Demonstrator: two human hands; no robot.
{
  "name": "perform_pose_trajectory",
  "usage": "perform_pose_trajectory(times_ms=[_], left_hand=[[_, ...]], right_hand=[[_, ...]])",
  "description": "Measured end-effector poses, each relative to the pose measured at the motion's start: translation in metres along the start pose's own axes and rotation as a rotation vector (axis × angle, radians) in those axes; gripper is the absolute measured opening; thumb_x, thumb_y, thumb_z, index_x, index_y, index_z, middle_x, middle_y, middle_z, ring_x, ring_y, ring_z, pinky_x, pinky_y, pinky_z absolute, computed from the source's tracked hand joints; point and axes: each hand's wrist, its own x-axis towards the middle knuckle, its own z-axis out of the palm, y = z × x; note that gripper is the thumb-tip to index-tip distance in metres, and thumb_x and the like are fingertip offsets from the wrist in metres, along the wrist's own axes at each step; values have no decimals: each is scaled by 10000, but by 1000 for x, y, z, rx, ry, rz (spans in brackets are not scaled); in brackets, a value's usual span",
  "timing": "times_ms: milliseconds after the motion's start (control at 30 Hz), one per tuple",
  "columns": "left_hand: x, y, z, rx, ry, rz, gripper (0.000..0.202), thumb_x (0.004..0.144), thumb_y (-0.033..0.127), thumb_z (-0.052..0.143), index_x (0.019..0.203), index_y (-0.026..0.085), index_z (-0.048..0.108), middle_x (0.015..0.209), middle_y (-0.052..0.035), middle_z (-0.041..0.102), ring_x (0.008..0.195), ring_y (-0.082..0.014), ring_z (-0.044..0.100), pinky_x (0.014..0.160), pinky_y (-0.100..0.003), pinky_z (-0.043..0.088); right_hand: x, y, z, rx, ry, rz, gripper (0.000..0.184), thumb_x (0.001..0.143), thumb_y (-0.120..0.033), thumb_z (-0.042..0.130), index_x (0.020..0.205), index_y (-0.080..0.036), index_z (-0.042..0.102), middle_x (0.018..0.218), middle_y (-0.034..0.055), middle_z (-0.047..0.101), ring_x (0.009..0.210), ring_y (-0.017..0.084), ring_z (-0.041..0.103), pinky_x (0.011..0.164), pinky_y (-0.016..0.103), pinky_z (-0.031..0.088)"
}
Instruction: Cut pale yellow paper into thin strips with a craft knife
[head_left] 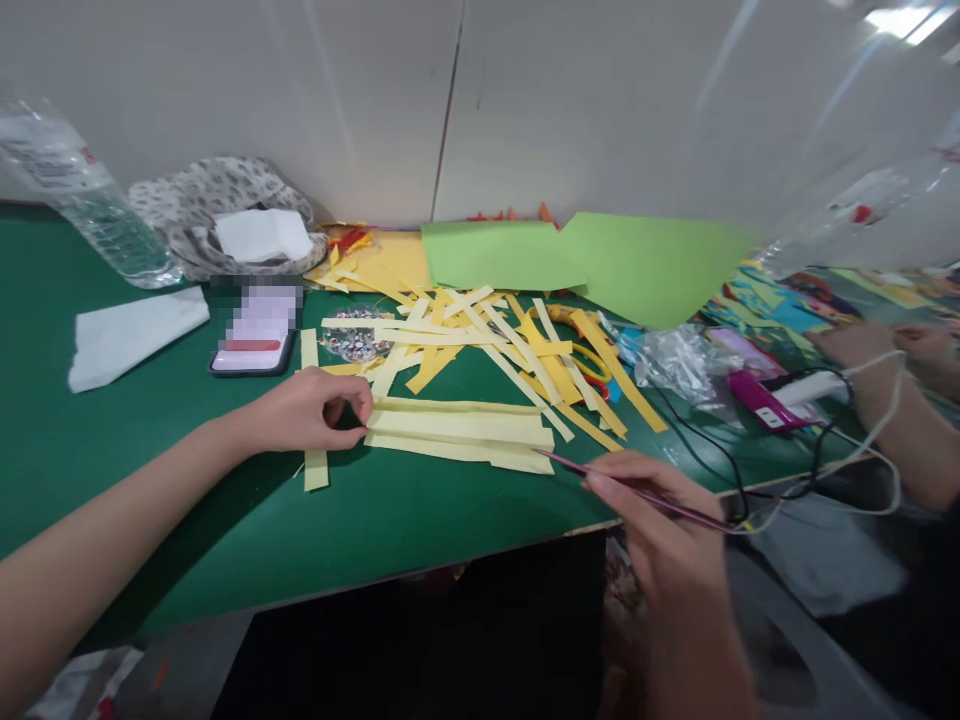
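My left hand [319,408] pinches the left end of a creased pale yellow paper piece [457,432] between thumb and fingers. The paper lies on the green table with folds running along its length. In my right hand [664,510] is a thin purple stick [574,465], held like a pen, its fine tip at the paper's right end. Under and beside my left hand lies a pale yellow paper strip [316,470]. A loose heap of yellow paper strips [450,335] spreads just behind the folded paper.
Left stand a phone [255,330], white tissue [139,335], patterned cloth pouch [202,200] and plastic bottle [97,200]. Green paper sheets [645,260] lean at the back wall. To the right are crumpled clear plastic [686,365], a magenta device with cables [772,400] and another person's hand [855,355].
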Motion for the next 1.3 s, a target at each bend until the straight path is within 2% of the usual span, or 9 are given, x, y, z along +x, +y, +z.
perform_pose_trajectory(times_ms=[167,267,400,567,700,833,933,1167,1300], left_hand=[[0,0,-1,-15,0,19,78,715,245,609,758,188,579,546,63,571,475,-70,530,480,-161,389],[1,0,-1,-15,7,26,77,700,225,607,763,186,583,544,65,567,480,-74,534,482,-164,386],[1,-1,0,-18,27,50,90,682,200,610,767,187,584,537,72,560,480,-72,529,483,-166,375],[2,-2,0,-2,41,81,97,669,185,603,764,186,583,571,65,593,502,-72,533,491,-171,370],[2,-2,0,2,54,100,94,669,186,596,763,190,591,588,64,604,512,-74,538,498,-177,373],[1,-3,1,-3,52,96,91,669,188,594,760,193,592,606,63,617,521,-75,552,502,-178,376],[1,-4,1,-7,49,98,92,673,180,594,764,195,590,623,65,625,526,-72,555,512,-175,382],[0,-4,0,-6,25,78,80,698,200,605,777,197,593,653,57,631,522,-71,554,508,-171,385],[0,-2,0,10,20,66,73,708,214,600,778,195,590,637,55,624,499,-68,535,494,-170,376]], right_hand=[[-8,-4,69,4,-191,65,48,708,-222,751,689,-228,707,685,9,685,641,164,618,582,271,479],[-11,-10,98,-3,-284,43,40,732,-217,726,700,-221,702,692,7,686,645,160,629,596,264,498],[-12,-14,120,-29,-328,17,58,734,-212,714,686,-210,682,692,14,683,644,163,634,598,264,512],[-10,-10,129,-72,-334,22,65,734,-225,714,692,-207,669,701,22,682,652,174,644,603,279,523],[-8,-8,128,-90,-346,38,66,739,-242,709,698,-210,669,710,28,692,665,184,653,622,292,533],[-3,-8,118,-124,-373,16,64,734,-250,716,699,-212,678,717,30,696,671,186,650,617,289,529],[3,-2,101,-126,-371,29,77,714,-263,735,686,-215,683,700,19,694,661,184,646,607,283,518],[20,21,46,-118,-284,102,85,657,-275,779,665,-221,714,663,15,687,636,178,617,586,286,475],[27,25,25,-119,-249,97,86,624,-265,798,653,-226,726,666,13,687,650,180,615,601,289,477]])
